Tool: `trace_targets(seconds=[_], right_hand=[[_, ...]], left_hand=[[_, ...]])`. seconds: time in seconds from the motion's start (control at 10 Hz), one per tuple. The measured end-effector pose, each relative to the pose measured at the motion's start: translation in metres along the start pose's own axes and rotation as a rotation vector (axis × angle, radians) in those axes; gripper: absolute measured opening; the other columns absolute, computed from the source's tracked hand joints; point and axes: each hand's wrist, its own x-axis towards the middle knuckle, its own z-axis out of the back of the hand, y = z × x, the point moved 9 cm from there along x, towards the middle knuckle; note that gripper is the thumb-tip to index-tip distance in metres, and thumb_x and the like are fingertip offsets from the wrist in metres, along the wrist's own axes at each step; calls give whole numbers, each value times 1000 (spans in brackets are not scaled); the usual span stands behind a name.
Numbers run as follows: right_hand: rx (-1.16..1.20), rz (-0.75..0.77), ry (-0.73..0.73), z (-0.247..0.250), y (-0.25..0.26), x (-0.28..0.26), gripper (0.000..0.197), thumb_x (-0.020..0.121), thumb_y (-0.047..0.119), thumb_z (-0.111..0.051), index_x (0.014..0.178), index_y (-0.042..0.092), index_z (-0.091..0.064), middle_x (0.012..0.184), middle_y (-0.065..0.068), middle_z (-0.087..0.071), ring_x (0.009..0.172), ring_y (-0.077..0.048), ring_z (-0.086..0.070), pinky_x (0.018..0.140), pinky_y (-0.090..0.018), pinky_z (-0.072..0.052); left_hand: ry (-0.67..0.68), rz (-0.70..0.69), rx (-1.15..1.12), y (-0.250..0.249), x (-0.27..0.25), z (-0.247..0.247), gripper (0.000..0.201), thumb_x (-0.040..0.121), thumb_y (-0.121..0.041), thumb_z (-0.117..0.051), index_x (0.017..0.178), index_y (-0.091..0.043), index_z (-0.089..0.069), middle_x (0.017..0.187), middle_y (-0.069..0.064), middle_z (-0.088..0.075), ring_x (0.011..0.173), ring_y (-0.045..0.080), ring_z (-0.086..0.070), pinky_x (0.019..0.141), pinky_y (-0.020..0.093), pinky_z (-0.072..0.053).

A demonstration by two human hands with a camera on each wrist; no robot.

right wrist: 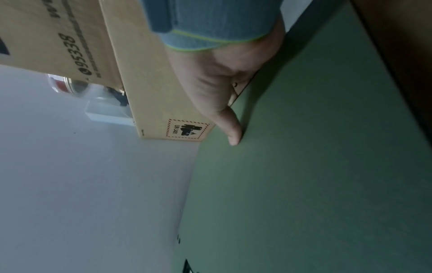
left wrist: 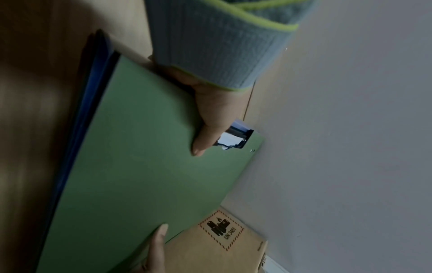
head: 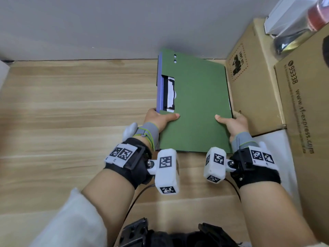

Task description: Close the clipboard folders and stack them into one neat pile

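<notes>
The left hand and right hand pinch a closed flat green clipboard folder, thumbs on top. It lies on a purple folder. Brown cardboard boxes stand at three o'clock.

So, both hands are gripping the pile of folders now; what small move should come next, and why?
Probably nudge the green folder left until it covers the purple folder beneath. The left hand and right hand hold the pile's sides, thumbs on top, yet a purple strip shows along the left edge, so the pile is not yet flush.
</notes>
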Motion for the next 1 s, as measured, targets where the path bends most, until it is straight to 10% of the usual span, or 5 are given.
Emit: trace_targets(seconds=[0.3, 0.4, 0.6, 0.8, 1.0], right_hand=[[-137, 179, -26, -3, 28, 4, 52, 87, 8, -58, 137, 5, -43, 154, -7, -33, 140, -17, -34, 110, -21, -23], [-204, 233, 61, -20, 32, 0, 46, 88, 10, -57, 133, 9, -50, 155, -4, -30, 142, -16, -29, 115, -23, -17], [-252, 255, 96, -40, 28, -10, 47, 88, 6, -55, 134, 9, -49, 158, -2, -22, 146, -15, -19, 121, -38, -16], [-186, 193, 58, -33, 33, -10, 42, 89, 3, -52, 130, 7, -53, 158, -4, -23, 146, -16, -21, 120, -33, -16], [-16, 29, 196, -60, 35, -33, 33, 89, 10, -52, 120, 16, -61, 128, -5, -61, 119, -19, -55, 101, -33, -43]], left_hand=[[-45, -8, -22, -7, 8, -22, 75, 54, -29, -84, 119, -6, -55, 112, 13, -69, 96, 29, -70, 89, 45, -56], [-47, -28, 22, -10, 12, -29, 87, 41, -41, -78, 118, -8, -53, 113, 13, -68, 98, 30, -69, 89, 46, -55], [-72, -63, 351, -29, 13, -17, 82, 71, -51, -71, 134, -6, -44, 140, 13, -38, 126, 32, -47, 107, 39, -40], [23, -63, 364, -34, 14, -25, 80, 76, -46, -67, 139, -6, -39, 144, 12, -42, 130, 31, -46, 108, 41, -39], [29, -229, 287, -65, -12, -9, 66, 85, -26, -63, 143, -8, -37, 148, 13, -40, 133, 24, -44, 108, 31, -36]])
